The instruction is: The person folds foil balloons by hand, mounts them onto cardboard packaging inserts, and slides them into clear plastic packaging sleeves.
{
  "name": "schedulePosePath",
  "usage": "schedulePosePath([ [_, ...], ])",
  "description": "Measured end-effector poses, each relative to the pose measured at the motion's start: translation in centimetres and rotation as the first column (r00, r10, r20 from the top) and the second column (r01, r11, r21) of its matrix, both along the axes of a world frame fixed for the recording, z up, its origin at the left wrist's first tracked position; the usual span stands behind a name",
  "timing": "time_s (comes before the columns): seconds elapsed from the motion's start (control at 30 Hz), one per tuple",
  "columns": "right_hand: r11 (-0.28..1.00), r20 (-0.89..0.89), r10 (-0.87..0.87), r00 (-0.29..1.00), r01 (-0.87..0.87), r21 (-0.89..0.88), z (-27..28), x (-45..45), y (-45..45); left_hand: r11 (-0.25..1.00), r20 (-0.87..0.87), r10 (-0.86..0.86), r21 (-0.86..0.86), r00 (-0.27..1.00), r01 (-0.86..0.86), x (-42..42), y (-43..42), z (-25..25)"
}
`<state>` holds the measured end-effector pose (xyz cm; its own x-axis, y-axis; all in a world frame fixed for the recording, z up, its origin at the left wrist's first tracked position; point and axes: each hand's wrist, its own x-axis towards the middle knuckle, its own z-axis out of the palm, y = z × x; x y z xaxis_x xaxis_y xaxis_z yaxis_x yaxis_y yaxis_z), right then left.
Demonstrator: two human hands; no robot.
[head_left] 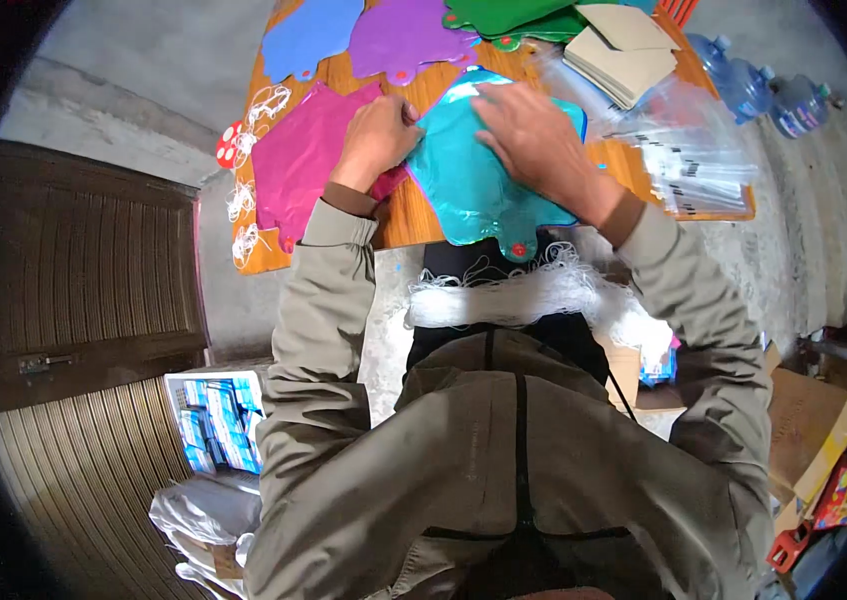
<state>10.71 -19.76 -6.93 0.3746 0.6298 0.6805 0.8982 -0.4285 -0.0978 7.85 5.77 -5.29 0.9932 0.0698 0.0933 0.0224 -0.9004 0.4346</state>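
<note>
A shiny teal foil piece [473, 180], flat like an uninflated balloon, lies at the table's near edge. Its rounded tab with a red dot hangs just over the edge. My left hand [380, 138] is closed, its fingertips pinching the left rim of this foil. Lying over the upper right of the same foil is my right hand [533, 140], fingers stretched out and slightly blurred by motion. A magenta foil piece [298, 165] of similar kind sits beneath and left of my left hand.
Blue [313, 35], purple [408, 40] and green foil pieces [513, 15] lie along the back. Brown cards [623, 60] and clear plastic bags [693, 150] are at right. White string [503, 300] rests across my lap; string bundles [241, 200] line the left edge.
</note>
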Motion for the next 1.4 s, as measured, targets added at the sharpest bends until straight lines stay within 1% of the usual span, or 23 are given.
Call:
schedulePosePath([
  [0.03, 0.999, 0.033, 0.035, 0.999, -0.034, -0.043, -0.7, 0.6, 0.7, 1.0, -0.011, -0.002, 0.002, 1.0, 0.002, -0.1, 0.0, 0.0],
  [0.13, 0.994, -0.06, 0.088, 0.994, -0.091, -0.055, -2.2, 1.4, 0.5, 0.991, -0.028, -0.002, 0.133, 1.0, 0.006, -0.2, -0.1, 0.9],
  [0.23, 0.995, -0.064, 0.086, 0.994, -0.089, -0.051, -2.4, 1.5, 0.4, 0.975, -0.191, 0.055, 0.222, 0.98, -0.011, 0.7, -0.2, 2.3],
  [0.33, 0.993, -0.031, 0.113, 0.993, -0.114, -0.025, -2.6, 1.6, 0.3, 0.978, -0.28, -0.094, 0.154, 0.955, 0.142, 1.9, 0.4, 1.1],
  [0.37, 0.993, -0.028, 0.12, 0.992, -0.12, -0.022, -2.6, 1.7, 0.3, 0.973, -0.325, -0.177, 0.082, 0.929, 0.214, 2.3, 0.6, 1.3],
  [0.47, 0.991, -0.025, 0.131, 0.991, -0.132, -0.025, -2.7, 1.8, 0.3, 0.951, -0.26, -0.223, 0.155, 0.94, 0.268, 2.0, 0.4, 1.4],
  [0.57, 0.993, -0.028, 0.115, 0.993, -0.116, -0.025, -3.2, 2.0, 0.3, 0.985, -0.288, -0.155, -0.12, 0.945, 0.125, 0.4, -1.0, 3.1],
  [0.6, 0.992, -0.028, 0.122, 0.992, -0.122, -0.015, -3.2, 2.0, 0.3, 0.972, -0.292, -0.101, -0.234, 0.951, 0.032, -0.5, -1.3, 3.2],
  [0.67, 0.991, -0.025, 0.132, 0.991, -0.131, 0.01, -3.1, 1.9, 0.2, 0.885, -0.314, -0.001, -0.442, 0.949, -0.145, -2.2, -2.0, 2.9],
  [0.77, 0.994, -0.044, 0.108, 0.993, -0.108, 0.012, -2.9, 1.6, 0.1, 0.776, -0.326, 0.04, -0.586, 0.945, -0.235, -3.6, -1.4, 1.7],
  [0.87, 0.993, -0.035, 0.118, 0.992, -0.118, 0.022, -3.3, 1.7, 0.0, 0.68, -0.193, 0.152, -0.691, 0.969, -0.245, -4.8, -2.5, 1.3],
  [0.93, 0.993, -0.039, 0.121, 0.992, -0.12, 0.016, -3.3, 1.5, -0.1, 0.809, 0.047, 0.212, -0.569, 0.976, -0.149, -4.3, -1.7, -1.0],
  [0.97, 0.993, -0.034, 0.12, 0.992, -0.12, 0.012, -3.1, 1.5, -0.1, 0.864, 0.176, 0.222, -0.492, 0.959, -0.11, -3.9, -1.2, -2.0],
  [1.03, 0.992, -0.073, 0.126, 0.989, -0.127, -0.019, -2.6, 1.3, -0.3, 0.947, 0.306, 0.231, -0.289, 0.923, -0.141, -4.5, -2.4, -1.5],
  [1.07, 0.991, -0.091, 0.128, 0.988, -0.132, -0.035, -2.4, 1.2, -0.4, 0.969, 0.37, 0.225, -0.184, 0.901, -0.167, -5.0, -3.1, -1.2],
  [1.2, 0.99, -0.067, 0.124, 0.99, -0.128, -0.052, -1.9, 0.9, -0.4, 0.924, 0.273, 0.34, -0.274, 0.9, -0.266, -5.7, -3.9, -0.6],
  [1.3, 0.989, -0.076, 0.122, 0.99, -0.128, -0.077, -1.6, 0.9, -0.3, 0.886, 0.197, 0.37, -0.367, 0.908, -0.282, -7.1, -5.3, 0.0],
  [1.4, 0.988, -0.074, 0.121, 0.99, -0.127, -0.082, -1.7, 1.1, -0.3, 0.863, 0.232, 0.33, -0.467, 0.915, -0.193, -8.7, -6.9, 0.1],
])
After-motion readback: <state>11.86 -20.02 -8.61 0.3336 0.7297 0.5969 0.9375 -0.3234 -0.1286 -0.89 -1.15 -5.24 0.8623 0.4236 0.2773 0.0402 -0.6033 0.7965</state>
